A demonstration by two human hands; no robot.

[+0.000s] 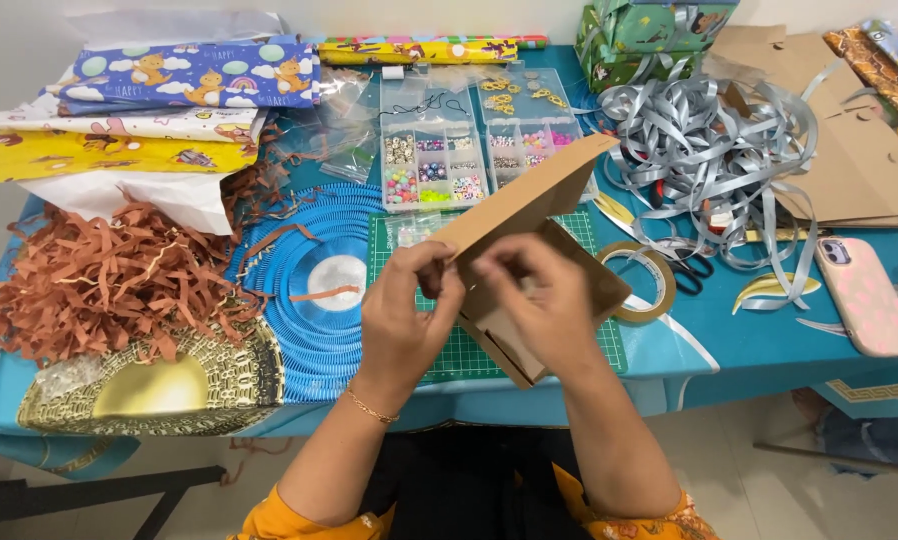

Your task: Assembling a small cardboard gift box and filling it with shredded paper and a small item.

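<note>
Above the green cutting mat (pixel 579 228) at the middle of the blue worktop (pixel 769 350), both hands work on a flat-folded brown cardboard box (pixel 529 200), tilted so one long panel rises toward the bead organiser (pixel 434 165) while its lower corner points back at the person. The left hand (pixel 404 320) has its grip closed on the near edge of the cardboard, thumb in front and fingers behind, which steadies the piece in the air; the right hand (pixel 539 300) is also closed on it, fingertips pinched over a flap lower down, apparently to press or fold it against the left hand's hold. Holding it raised keeps it clear of the clutter below. Left of the mat lies a blue pleated paper disc (pixel 299 250), then a heap of brown shredded paper (pixel 109 280) and a gold patterned plate (pixel 229 380); sheets of printed wrapping paper (pixel 169 80) are stacked at the far left. Just right of the box a roll of clear tape (pixel 659 290) lies flat within easy reach, with a tangle of silver ribbon (pixel 709 140) behind it, scissors (pixel 694 268) partly buried under the ribbon, and a pink-cased phone (pixel 867 295) set well aside near the right edge.
</note>
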